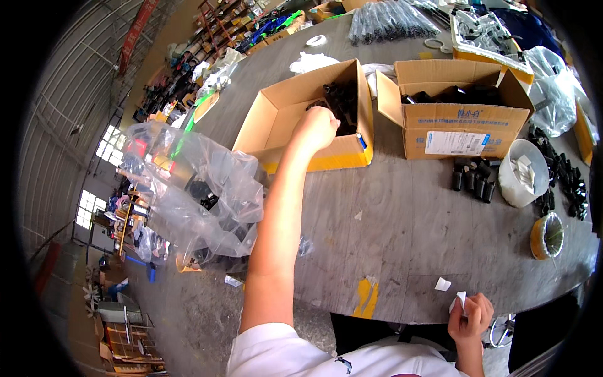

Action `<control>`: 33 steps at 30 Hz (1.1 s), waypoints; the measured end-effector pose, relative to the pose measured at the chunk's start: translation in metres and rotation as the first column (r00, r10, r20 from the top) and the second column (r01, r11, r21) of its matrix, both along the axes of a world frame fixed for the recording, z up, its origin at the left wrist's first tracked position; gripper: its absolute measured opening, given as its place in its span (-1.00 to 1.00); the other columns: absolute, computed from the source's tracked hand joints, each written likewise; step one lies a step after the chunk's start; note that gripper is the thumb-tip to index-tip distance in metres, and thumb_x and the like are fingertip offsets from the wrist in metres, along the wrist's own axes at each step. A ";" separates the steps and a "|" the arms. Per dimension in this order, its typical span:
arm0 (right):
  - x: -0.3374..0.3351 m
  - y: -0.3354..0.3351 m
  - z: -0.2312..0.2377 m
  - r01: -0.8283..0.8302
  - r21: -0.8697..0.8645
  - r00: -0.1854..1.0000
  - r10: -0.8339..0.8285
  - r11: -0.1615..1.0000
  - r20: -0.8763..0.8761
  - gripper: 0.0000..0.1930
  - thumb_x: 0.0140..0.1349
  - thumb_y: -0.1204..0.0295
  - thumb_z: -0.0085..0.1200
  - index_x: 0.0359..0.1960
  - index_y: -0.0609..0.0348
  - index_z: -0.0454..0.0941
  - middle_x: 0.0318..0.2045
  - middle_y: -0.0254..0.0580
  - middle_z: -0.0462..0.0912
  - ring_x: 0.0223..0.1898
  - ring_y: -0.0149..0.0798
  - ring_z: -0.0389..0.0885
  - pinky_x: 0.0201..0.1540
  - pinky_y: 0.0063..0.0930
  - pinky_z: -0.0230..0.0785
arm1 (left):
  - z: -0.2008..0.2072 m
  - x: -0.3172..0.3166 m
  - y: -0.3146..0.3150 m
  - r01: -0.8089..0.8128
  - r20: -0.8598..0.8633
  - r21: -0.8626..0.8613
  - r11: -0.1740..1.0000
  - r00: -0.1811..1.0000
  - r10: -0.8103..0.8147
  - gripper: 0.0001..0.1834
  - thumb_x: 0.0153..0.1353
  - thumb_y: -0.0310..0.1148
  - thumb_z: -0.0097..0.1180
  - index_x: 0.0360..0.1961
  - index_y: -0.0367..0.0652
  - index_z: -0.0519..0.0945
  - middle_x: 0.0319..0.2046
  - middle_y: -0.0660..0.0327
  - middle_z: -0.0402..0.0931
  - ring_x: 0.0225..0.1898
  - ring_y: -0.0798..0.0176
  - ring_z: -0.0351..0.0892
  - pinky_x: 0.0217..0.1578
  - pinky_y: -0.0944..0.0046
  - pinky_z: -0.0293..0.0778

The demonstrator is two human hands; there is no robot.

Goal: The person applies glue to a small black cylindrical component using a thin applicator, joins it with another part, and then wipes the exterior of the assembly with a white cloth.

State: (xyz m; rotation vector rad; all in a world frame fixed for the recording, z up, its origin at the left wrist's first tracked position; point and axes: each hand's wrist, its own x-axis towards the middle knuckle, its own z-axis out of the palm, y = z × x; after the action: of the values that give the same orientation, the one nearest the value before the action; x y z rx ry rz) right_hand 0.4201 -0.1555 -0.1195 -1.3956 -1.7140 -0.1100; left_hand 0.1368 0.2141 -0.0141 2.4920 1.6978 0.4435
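From where I stand, the person's left arm stretches up the middle of the frame, and the left hand (317, 129) dips into an open cardboard box (269, 124) at upper centre. Its fingers are curled with the knuckles up. The black parts (344, 103) lie heaped in the right side of that box, just past the knuckles and to their right in the frame. The fingertips are hidden from me, so I can't tell whether they grip one of the parts or only touch the heap.

Down at lower right, by the table's near edge, the right hand (471, 314) has its fingers bent in, pinching a white slip (460, 301). The slip sits between thumb and fingers, poking out at the upper left of the hand. A second white piece (443, 284) lies on the grey table (389, 229) near it, up and to the left, apart from the fingers.

At upper right stands another cardboard box (418, 129), dark items showing inside. Below its right end, short black cylinders (474, 180) are grouped beside a white tub (512, 188), with a small yellow-sided container (540, 237) lower still. Crumpled clear plastic (232, 217) sprawls left of the forearm.
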 end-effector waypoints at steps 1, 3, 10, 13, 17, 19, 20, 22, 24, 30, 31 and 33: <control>0.000 0.000 0.000 -0.002 -0.001 1.000 0.002 1.000 -0.003 -0.75 -0.12 0.65 0.14 -0.44 0.17 0.32 -0.67 -0.23 0.38 -0.71 -0.22 0.32 -0.65 -0.39 0.09 | -0.002 0.004 0.004 -0.009 -0.019 -0.063 0.998 1.000 0.007 -0.79 0.11 -0.39 0.10 -0.49 -0.37 0.60 -0.49 -0.10 0.55 -0.41 0.00 0.57 -0.30 0.12 0.44; -0.002 0.000 -0.001 -0.005 -0.005 1.000 0.005 1.000 -0.010 -0.75 -0.13 0.65 0.14 -0.44 0.17 0.33 -0.66 -0.23 0.38 -0.71 -0.22 0.32 -0.65 -0.39 0.09 | -0.004 0.011 0.011 -0.029 -0.063 -0.188 0.982 0.998 0.017 -0.81 0.09 -0.39 0.10 -0.46 -0.35 0.61 -0.46 -0.09 0.57 -0.39 0.04 0.58 -0.29 0.13 0.45; 0.004 0.002 -0.002 -0.017 0.069 0.999 0.020 0.997 -0.042 -0.76 -0.23 0.66 0.15 -0.50 0.18 0.36 -0.67 -0.24 0.38 -0.72 -0.22 0.31 -0.65 -0.39 0.13 | 0.016 0.029 0.026 0.145 -0.209 -0.316 0.937 0.953 -0.218 -0.76 0.07 -0.34 0.02 -0.35 -0.24 0.65 -0.38 -0.12 0.57 -0.33 -0.06 0.59 -0.27 0.06 0.47; 0.006 0.006 -0.007 -0.030 0.099 0.999 0.033 0.995 -0.030 -0.75 -0.26 0.65 0.15 -0.50 0.18 0.38 -0.69 -0.29 0.35 -0.76 -0.28 0.28 -0.71 -0.43 0.08 | 0.010 0.026 0.025 0.167 -0.176 -0.311 0.936 0.957 -0.229 -0.81 0.00 -0.39 0.07 -0.48 -0.29 0.64 -0.53 -0.09 0.55 -0.49 0.01 0.59 -0.40 0.08 0.47; 0.008 0.006 -0.006 -0.043 0.104 0.999 0.046 0.994 -0.026 -0.75 -0.26 0.61 0.15 -0.48 0.16 0.39 -0.68 -0.34 0.36 -0.74 -0.32 0.32 -0.71 -0.47 0.12 | 0.012 0.012 0.022 0.106 -0.094 -0.290 0.951 0.986 -0.139 -0.83 0.02 -0.44 0.10 -0.56 -0.37 0.60 -0.77 0.18 0.38 -0.66 0.41 0.34 -0.60 0.25 0.29; 0.009 0.004 -0.007 -0.015 0.093 1.000 0.016 0.996 -0.008 -0.73 -0.29 0.59 0.15 -0.46 0.15 0.41 -0.66 -0.35 0.38 -0.70 -0.33 0.37 -0.68 -0.49 0.19 | 0.015 0.017 0.018 0.036 -0.008 -0.358 0.933 0.999 -0.041 -0.80 0.05 -0.42 0.11 -0.56 -0.37 0.61 -0.76 0.23 0.41 -0.66 0.41 0.35 -0.59 0.26 0.30; 0.009 0.004 -0.005 -0.019 0.100 1.000 0.021 0.995 -0.016 -0.74 -0.29 0.58 0.16 -0.47 0.14 0.42 -0.66 -0.35 0.39 -0.71 -0.34 0.37 -0.68 -0.51 0.20 | 0.013 0.017 0.019 0.059 -0.032 -0.330 0.942 0.997 -0.073 -0.80 0.06 -0.41 0.10 -0.55 -0.37 0.62 -0.75 0.24 0.43 -0.65 0.40 0.36 -0.58 0.26 0.31; 0.008 0.004 -0.003 -0.018 0.119 0.999 0.023 0.993 -0.042 -0.75 -0.27 0.61 0.15 -0.48 0.14 0.40 -0.68 -0.36 0.36 -0.74 -0.33 0.33 -0.71 -0.49 0.13 | 0.012 0.021 0.025 -0.003 -0.124 -0.350 0.937 0.991 -0.043 -0.76 0.01 -0.37 0.13 -0.37 -0.35 0.65 -0.50 -0.11 0.58 -0.44 0.02 0.60 -0.29 0.14 0.46; 0.006 0.006 -0.003 -0.016 0.129 0.998 0.023 0.991 -0.055 -0.75 -0.26 0.63 0.14 -0.48 0.14 0.39 -0.69 -0.36 0.34 -0.75 -0.32 0.31 -0.73 -0.47 0.09 | 0.006 0.020 0.030 0.016 -0.114 -0.333 0.943 0.992 -0.058 -0.76 0.02 -0.38 0.10 -0.36 -0.34 0.65 -0.47 -0.11 0.58 -0.41 0.01 0.60 -0.26 0.15 0.46; 0.006 0.004 -0.003 -0.013 0.120 0.999 0.018 0.993 -0.046 -0.73 -0.29 0.63 0.14 -0.47 0.15 0.40 -0.70 -0.35 0.35 -0.75 -0.31 0.32 -0.72 -0.47 0.11 | 0.003 0.025 0.026 0.028 -0.110 -0.328 0.944 0.992 -0.068 -0.77 0.03 -0.43 0.02 -0.34 -0.32 0.65 -0.42 -0.10 0.59 -0.33 0.01 0.61 -0.23 0.15 0.45; 0.005 0.004 -0.005 -0.010 0.121 0.999 0.016 0.993 -0.050 -0.73 -0.29 0.63 0.14 -0.47 0.16 0.40 -0.69 -0.34 0.35 -0.75 -0.31 0.32 -0.72 -0.47 0.11 | 0.004 0.024 0.027 0.030 -0.096 -0.331 0.943 0.993 -0.065 -0.77 0.04 -0.43 0.03 -0.33 -0.31 0.65 -0.41 -0.09 0.59 -0.32 0.01 0.61 -0.22 0.16 0.45; 0.005 0.003 -0.005 -0.010 0.112 0.998 0.016 0.994 -0.053 -0.72 -0.29 0.63 0.14 -0.45 0.17 0.42 -0.69 -0.33 0.36 -0.75 -0.29 0.33 -0.72 -0.46 0.12 | 0.003 0.017 0.028 0.061 -0.021 -0.299 0.952 0.997 -0.070 -0.79 0.08 -0.42 0.04 -0.33 -0.34 0.63 -0.47 -0.01 0.57 -0.39 0.13 0.56 -0.30 0.20 0.43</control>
State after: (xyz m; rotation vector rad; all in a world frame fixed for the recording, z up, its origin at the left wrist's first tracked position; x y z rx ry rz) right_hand 0.4249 -0.1523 -0.1245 -1.2944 -1.6472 -0.1575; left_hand 0.1539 0.2419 -0.0108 2.3372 1.5530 0.1291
